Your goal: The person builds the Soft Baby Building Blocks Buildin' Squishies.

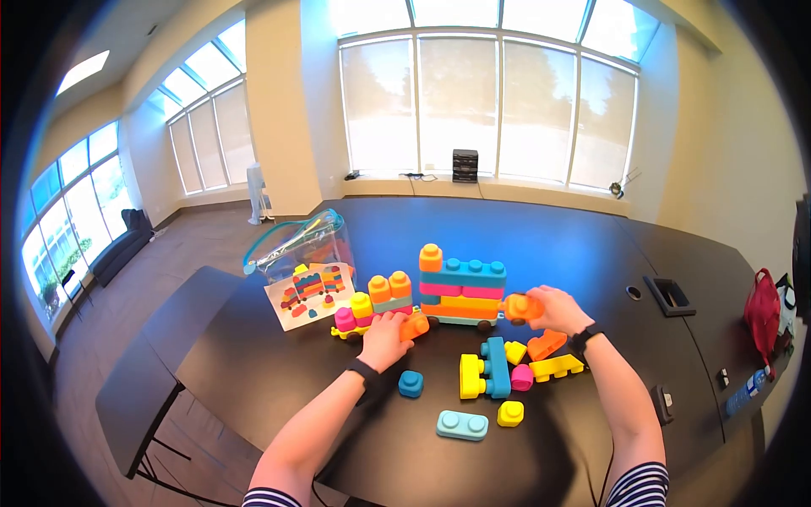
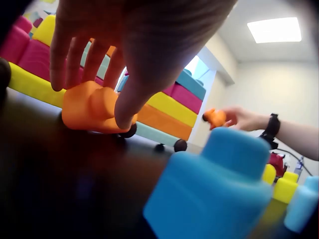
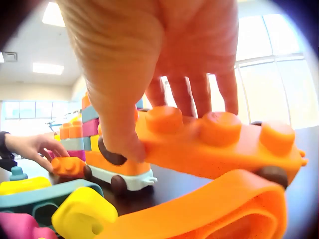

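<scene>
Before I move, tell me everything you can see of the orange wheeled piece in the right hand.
The orange wheeled piece looks like plastic, with three round studs showing, dark wheels and a small coupling at one end. The right hand grips it, apparently above the table, beside the block train; whether it touches the train is unclear.

Pale blinds (image 1: 458, 110) cover the tall windows at the back, with a black tiered unit (image 1: 465, 166) on the sill. Far left, a dark sofa (image 1: 123, 249) sits below more windows; a tall white appliance (image 1: 256, 193) stands beside a column (image 1: 283, 110). At the right, a red bag (image 1: 761, 313) and a water bottle (image 1: 747, 393) are near the counter's (image 1: 557, 228) edge.
</scene>
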Demonstrator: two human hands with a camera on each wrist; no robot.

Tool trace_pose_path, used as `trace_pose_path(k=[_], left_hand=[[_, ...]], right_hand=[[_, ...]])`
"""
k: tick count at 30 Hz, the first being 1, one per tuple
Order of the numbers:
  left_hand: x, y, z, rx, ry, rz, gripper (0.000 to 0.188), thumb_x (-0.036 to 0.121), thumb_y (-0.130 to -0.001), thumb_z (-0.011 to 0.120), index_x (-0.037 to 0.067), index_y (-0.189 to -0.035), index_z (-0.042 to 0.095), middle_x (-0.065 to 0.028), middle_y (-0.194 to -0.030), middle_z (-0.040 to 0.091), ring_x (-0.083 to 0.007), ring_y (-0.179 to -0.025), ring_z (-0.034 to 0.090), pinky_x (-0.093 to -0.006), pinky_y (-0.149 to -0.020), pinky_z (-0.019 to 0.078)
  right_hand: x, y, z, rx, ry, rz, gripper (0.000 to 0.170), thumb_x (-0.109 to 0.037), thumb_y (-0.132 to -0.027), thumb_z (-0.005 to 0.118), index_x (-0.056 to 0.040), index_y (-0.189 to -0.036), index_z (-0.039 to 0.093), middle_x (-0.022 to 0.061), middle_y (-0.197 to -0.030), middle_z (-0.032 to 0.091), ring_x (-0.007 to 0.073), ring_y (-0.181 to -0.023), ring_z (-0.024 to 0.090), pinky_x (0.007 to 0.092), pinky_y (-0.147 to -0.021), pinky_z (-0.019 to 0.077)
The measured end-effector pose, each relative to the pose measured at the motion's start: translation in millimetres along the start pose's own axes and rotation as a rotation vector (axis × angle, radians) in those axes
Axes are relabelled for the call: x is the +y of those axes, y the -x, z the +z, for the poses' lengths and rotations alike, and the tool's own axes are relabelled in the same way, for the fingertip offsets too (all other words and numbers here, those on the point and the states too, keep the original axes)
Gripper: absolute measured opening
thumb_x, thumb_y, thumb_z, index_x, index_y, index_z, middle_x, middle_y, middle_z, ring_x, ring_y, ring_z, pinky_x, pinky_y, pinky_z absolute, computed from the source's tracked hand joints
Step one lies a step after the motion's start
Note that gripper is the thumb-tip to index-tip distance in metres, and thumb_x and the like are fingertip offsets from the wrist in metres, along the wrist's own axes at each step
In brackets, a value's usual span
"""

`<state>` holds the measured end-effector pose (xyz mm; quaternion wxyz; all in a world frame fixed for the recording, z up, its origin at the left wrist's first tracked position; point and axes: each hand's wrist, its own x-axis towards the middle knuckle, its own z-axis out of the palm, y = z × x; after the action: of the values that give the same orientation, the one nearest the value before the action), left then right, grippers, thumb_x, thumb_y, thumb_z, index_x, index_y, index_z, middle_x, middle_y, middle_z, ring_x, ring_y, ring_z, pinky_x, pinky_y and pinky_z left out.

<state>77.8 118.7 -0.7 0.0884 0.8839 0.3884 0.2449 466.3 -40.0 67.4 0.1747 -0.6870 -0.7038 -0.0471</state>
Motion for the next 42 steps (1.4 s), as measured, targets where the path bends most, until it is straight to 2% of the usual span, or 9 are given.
trace_pose_path(k=[4,7,11,16,19,26,34,37,42], left_hand=[[-6,-8,9,-0.008,-0.06,0.019,0.064,0.02,-0.077,0.091,0.009,-0.135,0.066,-0.0155,-0.126,0.069,-0.0378,-0.118,0.066,-0.0479,-0.104,0.0545],[-6,-9,4,-0.064,0.07,0.049,0.058,0.019,-0.078,0.09,0.007,-0.131,0.069,-0.016,-0.12,0.073,-0.035,-0.113,0.07,-0.0448,-0.101,0.0562],[9,0,-16,-0.403,0.334,0.04,0.055,0.028,-0.084,0.086,0.005,-0.132,0.071,-0.0182,-0.117,0.078,-0.0335,-0.11,0.074,-0.0415,-0.099,0.0575],[9,13,-14,-0.317,0.305,0.139,0.06,0.035,-0.092,0.081,0.006,-0.142,0.066,-0.0206,-0.13,0.074,-0.0367,-0.119,0.071,-0.0439,-0.106,0.0543],[13,32,-30,-0.09,0.307,0.239,0.053,0.029,-0.095,0.081,0.006,-0.141,0.067,-0.017,-0.13,0.074,-0.0327,-0.119,0.072,-0.0414,-0.104,0.0552],[20,99,-85,-0.094,0.621,0.061,0.039,0.019,-0.094,0.084,0.006,-0.13,0.073,-0.0097,-0.118,0.079,-0.0214,-0.105,0.075,-0.0347,-0.095,0.0583],[39,153,-94,-0.382,0.585,0.108,0.078,0.036,-0.079,0.097,0.012,-0.146,0.064,-0.0111,-0.136,0.069,-0.029,-0.118,0.07,-0.0414,-0.099,0.0581],[38,162,-83,-0.423,0.449,0.218,0.079,0.038,-0.074,0.097,0.013,-0.141,0.065,-0.0109,-0.128,0.069,-0.0331,-0.117,0.069,-0.0424,-0.102,0.0563],[43,169,-80,-0.45,0.451,0.223,0.076,0.038,-0.076,0.097,0.01,-0.14,0.067,-0.0108,-0.127,0.071,-0.0325,-0.118,0.069,-0.0407,-0.102,0.056]], right_hand=[[-51,30,-52,0.285,-0.072,-0.057,0.056,-0.027,-0.078,0.084,-0.0067,-0.128,0.068,0.015,-0.104,0.065,0.0359,-0.1,0.068,0.0433,-0.088,0.0587],[-87,56,-74,0.19,-0.179,-0.145,0.054,-0.029,-0.079,0.084,-0.0048,-0.125,0.069,0.0149,-0.104,0.066,0.0358,-0.1,0.068,0.0424,-0.089,0.0588],[-159,105,-69,-0.202,-0.403,-0.223,0.054,-0.036,-0.082,0.084,-0.0056,-0.125,0.07,0.0154,-0.108,0.069,0.035,-0.101,0.07,0.0424,-0.09,0.0589],[-232,141,-15,-0.539,-0.315,-0.419,0.057,-0.04,-0.091,0.079,-0.003,-0.131,0.063,0.0164,-0.113,0.067,0.0368,-0.106,0.07,0.0463,-0.087,0.0601],[-245,146,23,-0.539,-0.26,-0.454,0.053,-0.036,-0.09,0.078,0.0015,-0.124,0.061,0.018,-0.112,0.066,0.038,-0.108,0.069,0.0484,-0.088,0.0604],[-229,126,40,-0.448,-0.161,-0.311,0.05,-0.032,-0.086,0.081,0.0049,-0.114,0.062,0.0228,-0.115,0.065,0.0415,-0.114,0.065,0.0499,-0.098,0.0562],[-239,114,54,-0.296,-0.123,-0.323,0.058,-0.038,-0.087,0.082,-0.0003,-0.127,0.063,0.0157,-0.112,0.067,0.0349,-0.111,0.067,0.0462,-0.095,0.0565],[-254,119,61,-0.301,-0.138,-0.367,0.05,-0.037,-0.086,0.08,-0.0008,-0.116,0.064,0.0158,-0.113,0.067,0.0334,-0.114,0.067,0.0464,-0.095,0.0563],[-244,108,34,-0.366,-0.173,-0.236,0.053,-0.047,-0.097,0.075,-0.0096,-0.134,0.069,0.0137,-0.112,0.073,0.0331,-0.115,0.069,0.0463,-0.096,0.0574]])
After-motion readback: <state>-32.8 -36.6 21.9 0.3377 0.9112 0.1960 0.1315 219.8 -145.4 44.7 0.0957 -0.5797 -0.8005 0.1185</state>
